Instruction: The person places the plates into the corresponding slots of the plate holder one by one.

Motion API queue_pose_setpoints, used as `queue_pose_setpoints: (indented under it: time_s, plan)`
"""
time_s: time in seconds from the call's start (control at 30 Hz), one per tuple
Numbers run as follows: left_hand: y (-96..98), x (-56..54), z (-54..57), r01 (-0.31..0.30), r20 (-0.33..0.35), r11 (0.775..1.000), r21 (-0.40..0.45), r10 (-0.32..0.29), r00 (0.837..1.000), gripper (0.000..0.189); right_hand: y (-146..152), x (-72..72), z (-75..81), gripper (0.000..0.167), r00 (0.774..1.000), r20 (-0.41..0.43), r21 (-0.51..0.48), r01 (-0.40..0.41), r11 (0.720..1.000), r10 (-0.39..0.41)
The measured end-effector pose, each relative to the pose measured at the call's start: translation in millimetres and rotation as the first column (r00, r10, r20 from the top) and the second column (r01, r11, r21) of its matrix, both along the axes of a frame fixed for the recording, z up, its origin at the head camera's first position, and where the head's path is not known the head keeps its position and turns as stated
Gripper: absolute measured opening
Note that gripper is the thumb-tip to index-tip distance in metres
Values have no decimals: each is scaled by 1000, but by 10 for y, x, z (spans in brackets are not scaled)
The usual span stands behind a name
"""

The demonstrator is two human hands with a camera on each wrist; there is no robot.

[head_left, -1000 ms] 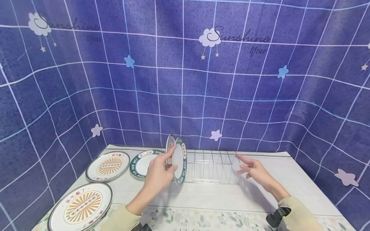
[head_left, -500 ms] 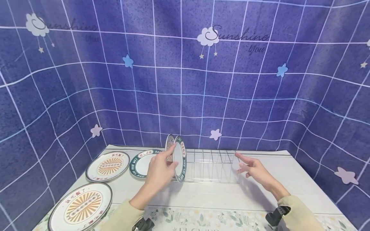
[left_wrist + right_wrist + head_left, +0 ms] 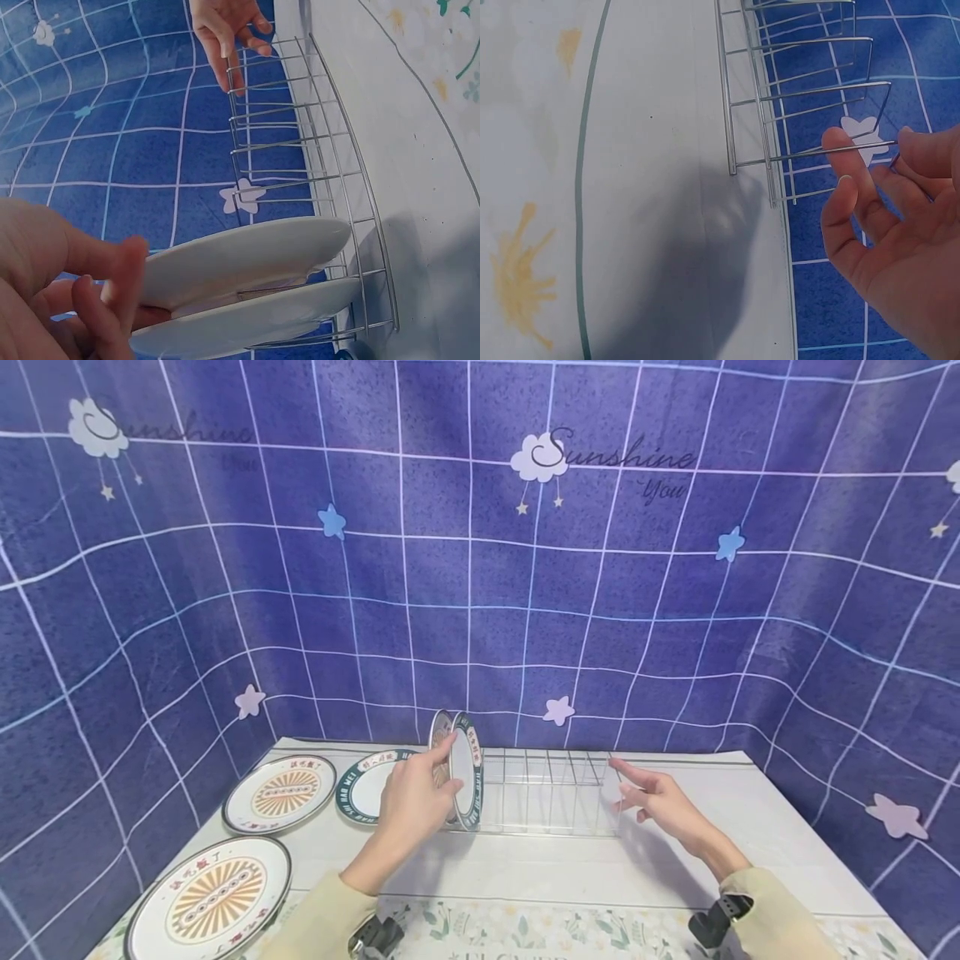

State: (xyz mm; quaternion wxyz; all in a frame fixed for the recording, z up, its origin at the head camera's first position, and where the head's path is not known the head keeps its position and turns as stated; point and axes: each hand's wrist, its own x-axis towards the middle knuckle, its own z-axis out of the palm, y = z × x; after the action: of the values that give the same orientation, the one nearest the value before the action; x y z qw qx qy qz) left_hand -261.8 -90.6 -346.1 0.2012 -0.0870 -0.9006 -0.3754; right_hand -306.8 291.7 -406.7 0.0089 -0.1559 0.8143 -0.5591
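Observation:
My left hand [image 3: 418, 797] grips a green-rimmed plate [image 3: 468, 768] by its edge, thumb on the front face. The plate stands upright in the left end of a wire dish rack [image 3: 551, 781]. Just left of it, a second upright plate [image 3: 441, 727] with an orange pattern is partly hidden by my hand. In the left wrist view, the two plates [image 3: 247, 251] lean close together between the wires. At the rack's right end, my right hand [image 3: 660, 802] holds the end wire between thumb and fingers, seen closely in the right wrist view.
Another green-rimmed plate [image 3: 367, 789] lies flat left of the rack. Two orange-patterned plates, a farther plate [image 3: 281, 793] and a nearer plate [image 3: 210, 897], lie at the left. A blue grid curtain [image 3: 480, 568] encloses the back and sides of the white tabletop [image 3: 540, 868].
The green-rimmed plate in my left hand has sunk slightly lower into the rack and straightened a little. My right hand stays at the rack's right end.

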Motion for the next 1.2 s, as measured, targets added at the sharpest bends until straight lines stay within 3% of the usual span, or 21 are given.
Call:
queue_pose_setpoints:
  time_s: [0.67, 1.2]
  plan:
    - [21, -88, -66, 8, -71, 999, -41, -11, 997, 72, -15, 4, 7, 57, 1000, 8, 10, 9, 1000, -9]
    - [65, -81, -67, 5, -72, 997, -78, -11, 997, 75, -7, 6, 11, 58, 1000, 0, -2, -1, 1000, 1]
